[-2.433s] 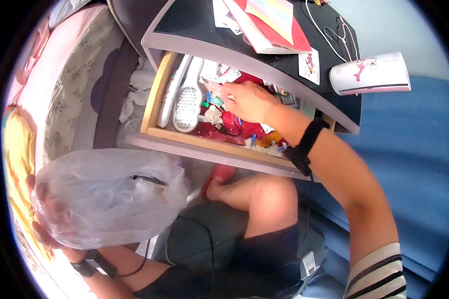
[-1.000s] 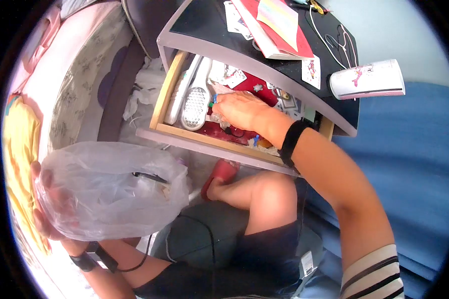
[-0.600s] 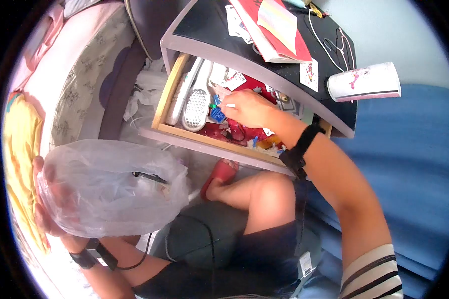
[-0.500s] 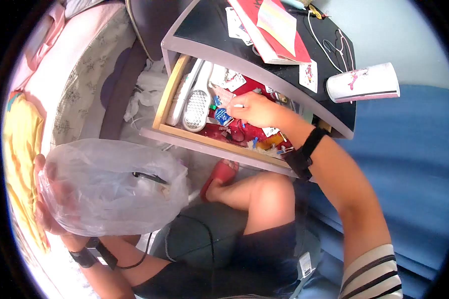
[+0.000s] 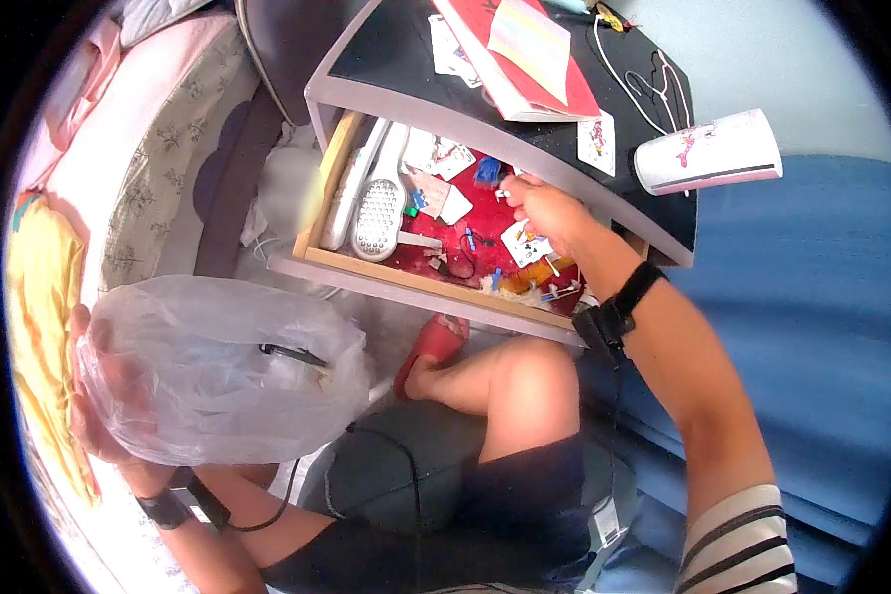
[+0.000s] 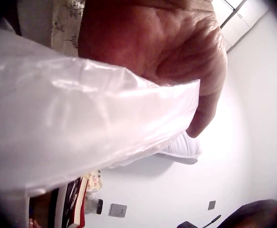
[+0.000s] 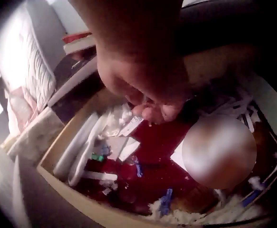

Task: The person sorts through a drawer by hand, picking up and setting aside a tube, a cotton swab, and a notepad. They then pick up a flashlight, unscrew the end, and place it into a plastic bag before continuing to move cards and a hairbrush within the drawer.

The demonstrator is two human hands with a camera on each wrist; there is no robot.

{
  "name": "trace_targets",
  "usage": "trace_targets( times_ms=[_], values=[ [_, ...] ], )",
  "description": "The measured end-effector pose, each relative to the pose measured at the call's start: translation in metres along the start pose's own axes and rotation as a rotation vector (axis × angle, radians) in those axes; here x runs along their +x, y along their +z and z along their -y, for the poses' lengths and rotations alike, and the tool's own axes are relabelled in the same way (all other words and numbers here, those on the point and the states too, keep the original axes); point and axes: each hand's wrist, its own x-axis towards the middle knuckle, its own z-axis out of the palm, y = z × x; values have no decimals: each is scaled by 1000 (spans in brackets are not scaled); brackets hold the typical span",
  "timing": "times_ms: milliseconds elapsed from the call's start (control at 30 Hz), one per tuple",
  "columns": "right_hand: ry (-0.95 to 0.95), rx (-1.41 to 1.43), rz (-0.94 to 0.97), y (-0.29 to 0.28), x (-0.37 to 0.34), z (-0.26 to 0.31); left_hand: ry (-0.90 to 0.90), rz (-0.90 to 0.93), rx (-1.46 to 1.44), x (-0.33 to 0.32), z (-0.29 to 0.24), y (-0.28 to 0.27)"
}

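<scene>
My left hand (image 5: 99, 396) (image 6: 157, 47) grips a translucent plastic bag (image 5: 208, 386) (image 6: 91, 114) at its far left side; a black object shows inside it. Over the drawer (image 5: 416, 273) (image 7: 72, 194), my right hand (image 5: 554, 213) (image 7: 143, 85) has its fingers curled, with a small white thing (image 5: 502, 192) pinched at the fingertips. A blue item (image 5: 487, 171) lies on the red drawer bottom just left of those fingertips. Also in the drawer are a white-handled grater (image 5: 378, 213), a white folded piece (image 5: 455, 205), playing cards (image 5: 527, 244) and small blue clips.
On the black cabinet top (image 5: 396, 54) lie a red book (image 5: 564, 97), playing cards, a white cable and a white cup (image 5: 708, 153) on its side. A bed edge (image 5: 173, 148) stands at the left, a blue curtain (image 5: 822, 297) at the right. Legs show below the drawer.
My right hand has moved right and back within the drawer, uncovering the folded white piece. The blue item has shifted the same way. My left hand still holds the bag.
</scene>
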Motion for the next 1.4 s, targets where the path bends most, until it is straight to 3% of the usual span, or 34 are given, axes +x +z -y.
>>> trace_targets(
  times_ms=[100, 167, 200, 233, 267, 300, 367, 400, 467, 567, 667, 733, 833, 933, 1033, 1133, 1200, 1267, 1400],
  values=[
    [-28, -153, 101, -4, -13, -1, -2, -29, -1, -1, -2, 1],
    [-132, -147, 232, 8, -33, 10, 28, -129, 41, -4, 1, 17],
    [-136, -40, 393, 16, -65, 38, 55, -205, 78, -5, 3, 24],
    [-81, 135, 491, 31, -93, 56, 46, -134, 59, -7, 2, 14],
    [-506, -39, 599, 47, -106, 54, 33, -62, 40, -12, -1, -2],
    [-382, 99, 725, 72, -117, 53, 20, 13, 21, -16, -3, -10],
    [-641, -207, 645, 126, -135, 56, 16, 4, 34, -20, -3, -3],
    [-595, -185, 671, 154, -137, 54, 18, -2, 41, -21, -3, 1],
    [-660, -231, 468, 222, -127, 32, 24, -1, -20, -20, -2, 0],
    [-747, -321, 334, 242, -128, 37, 43, -31, -30, -17, -4, -1],
    [-705, -305, 789, 192, -132, 60, 57, -8, -67, -20, -9, -11],
    [-437, -99, 934, 139, -137, 81, 11, 62, -116, -20, -12, -22],
    [-199, 114, 710, 78, -114, 87, 76, -15, -49, -15, -7, -13],
    [-50, 37, 515, 51, -51, 68, -14, 142, -167, -9, -7, -6],
    [-39, -411, 455, 65, -8, 63, -18, 30, -154, -9, -3, 10],
    [66, -418, 418, 92, 31, 46, 27, 38, -135, -6, 3, 12],
    [-69, -400, 327, 100, 49, 29, 50, 31, -110, -5, 5, 11],
    [59, -181, 273, 97, 24, 54, 55, -12, -75, -4, 6, 11],
    [70, -133, 375, 92, 15, 59, 53, 0, -81, 0, 7, 9]
  ],
)
